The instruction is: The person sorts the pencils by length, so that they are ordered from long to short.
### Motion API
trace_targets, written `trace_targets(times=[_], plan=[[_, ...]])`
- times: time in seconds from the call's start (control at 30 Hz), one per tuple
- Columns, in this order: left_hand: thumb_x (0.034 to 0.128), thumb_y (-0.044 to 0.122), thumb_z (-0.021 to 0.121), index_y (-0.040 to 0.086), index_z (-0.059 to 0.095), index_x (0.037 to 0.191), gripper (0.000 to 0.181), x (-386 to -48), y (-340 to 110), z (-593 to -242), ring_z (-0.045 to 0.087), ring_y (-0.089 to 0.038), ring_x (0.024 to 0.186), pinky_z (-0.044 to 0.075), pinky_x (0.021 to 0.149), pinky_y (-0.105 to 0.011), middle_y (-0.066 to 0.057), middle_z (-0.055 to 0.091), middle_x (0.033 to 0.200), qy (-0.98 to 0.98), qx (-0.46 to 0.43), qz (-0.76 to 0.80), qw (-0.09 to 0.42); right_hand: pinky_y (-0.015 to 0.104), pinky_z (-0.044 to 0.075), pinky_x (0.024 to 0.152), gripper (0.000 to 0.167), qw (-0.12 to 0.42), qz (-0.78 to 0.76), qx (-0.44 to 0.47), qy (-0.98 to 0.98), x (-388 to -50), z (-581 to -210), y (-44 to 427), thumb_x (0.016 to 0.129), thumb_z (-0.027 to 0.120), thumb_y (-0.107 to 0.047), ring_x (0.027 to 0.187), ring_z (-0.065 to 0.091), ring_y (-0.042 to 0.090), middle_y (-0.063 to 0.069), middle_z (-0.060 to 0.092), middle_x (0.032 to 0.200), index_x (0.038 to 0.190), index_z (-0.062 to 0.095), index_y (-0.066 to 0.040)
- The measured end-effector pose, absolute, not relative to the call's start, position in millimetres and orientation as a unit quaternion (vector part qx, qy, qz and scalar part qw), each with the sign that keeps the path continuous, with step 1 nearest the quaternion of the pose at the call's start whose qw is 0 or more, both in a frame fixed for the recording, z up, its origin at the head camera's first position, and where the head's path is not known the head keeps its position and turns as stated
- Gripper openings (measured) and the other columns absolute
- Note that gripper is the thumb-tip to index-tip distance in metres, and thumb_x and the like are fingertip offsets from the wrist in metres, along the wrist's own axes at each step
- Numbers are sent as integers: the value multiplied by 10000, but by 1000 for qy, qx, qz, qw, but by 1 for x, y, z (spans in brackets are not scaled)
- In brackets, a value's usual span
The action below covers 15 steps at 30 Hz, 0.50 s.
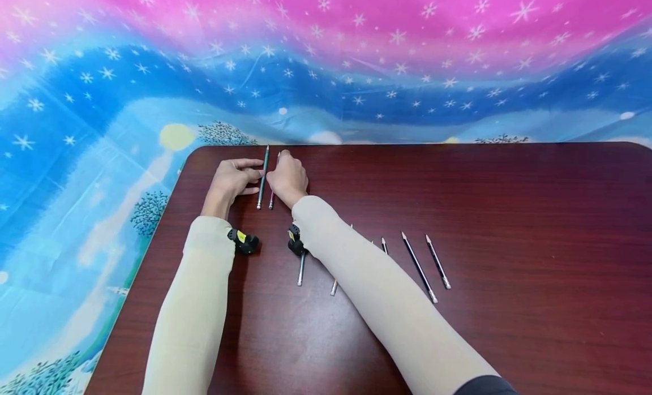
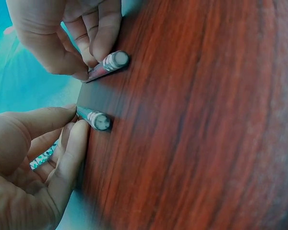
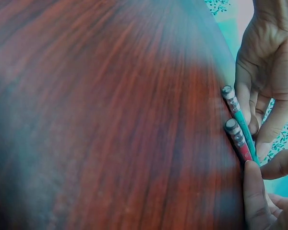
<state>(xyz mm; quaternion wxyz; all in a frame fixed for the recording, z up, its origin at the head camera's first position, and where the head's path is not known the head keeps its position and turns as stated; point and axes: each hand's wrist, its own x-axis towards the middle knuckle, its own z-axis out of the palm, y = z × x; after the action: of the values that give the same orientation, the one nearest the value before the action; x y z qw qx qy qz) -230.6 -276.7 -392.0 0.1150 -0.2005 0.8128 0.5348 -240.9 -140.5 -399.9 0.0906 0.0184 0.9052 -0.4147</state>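
Note:
At the table's far left, a green pencil (image 1: 262, 180) and a red pencil (image 1: 271, 200) lie nearly side by side, eraser ends towards me. My left hand (image 1: 231, 180) is on the green pencil's left, its extended fingertips touching that side. My right hand (image 1: 289, 177) pinches the red pencil between thumb and finger and covers most of its middle. In the left wrist view, the eraser ends of the green pencil (image 2: 92, 118) and red pencil (image 2: 108, 65) stand a small gap apart. The right wrist view shows the red pencil (image 3: 239, 140) beside the green one (image 3: 239, 117).
Several more pencils lie nearer to me: a greyish one (image 1: 301, 270), one partly under my right forearm (image 1: 333, 287), a dark one (image 1: 419, 267) and a shorter one (image 1: 438, 262). The forearm hides parts of others. A patterned cloth (image 1: 326, 61) hangs behind the brown table (image 1: 535, 242).

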Motion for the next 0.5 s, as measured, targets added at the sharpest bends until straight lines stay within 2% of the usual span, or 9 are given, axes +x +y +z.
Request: trace_targets(times=[0.13,0.2,0.3,0.4,0.5], plan=[[1040,168,662,198,654,1445,407,-230,-278,-392,666,-83,977,627,716,-204,-91,652,1256,813,-201,534,115,377,567,747,162,92,-412,15,906,-241,-400,-140,1000,665,-179,920,705,241,33,720,917,1158,661,-141],[1039,170,663,196,647,1453,415,-230,-278,-393,667,-86,988,627,718,-205,-94,653,1264,813,-200,535,117,347,585,761,206,96,-419,13,903,-241,-400,-139,1010,658,-178,874,724,221,30,752,895,1211,683,-139],[1035,169,669,196,652,1447,413,-231,-278,-393,668,-101,1018,629,718,-209,-105,656,1287,809,-202,539,117,304,602,757,313,99,-434,9,896,-242,-401,-136,1019,652,-161,722,738,173,31,780,847,1329,674,-130],[1034,173,673,198,653,1447,414,-232,-277,-393,661,-114,1041,628,716,-207,-111,651,1301,808,-201,541,118,277,593,701,344,100,-448,8,888,-242,-403,-134,1017,651,-143,574,704,137,41,783,807,1360,670,-119],[1034,181,675,196,651,1448,415,-231,-277,-393,656,-114,1025,624,709,-200,-111,650,1293,810,-200,539,117,249,581,631,344,102,-458,10,883,-243,-404,-134,1016,654,-134,540,683,109,44,785,813,1359,675,-120]])
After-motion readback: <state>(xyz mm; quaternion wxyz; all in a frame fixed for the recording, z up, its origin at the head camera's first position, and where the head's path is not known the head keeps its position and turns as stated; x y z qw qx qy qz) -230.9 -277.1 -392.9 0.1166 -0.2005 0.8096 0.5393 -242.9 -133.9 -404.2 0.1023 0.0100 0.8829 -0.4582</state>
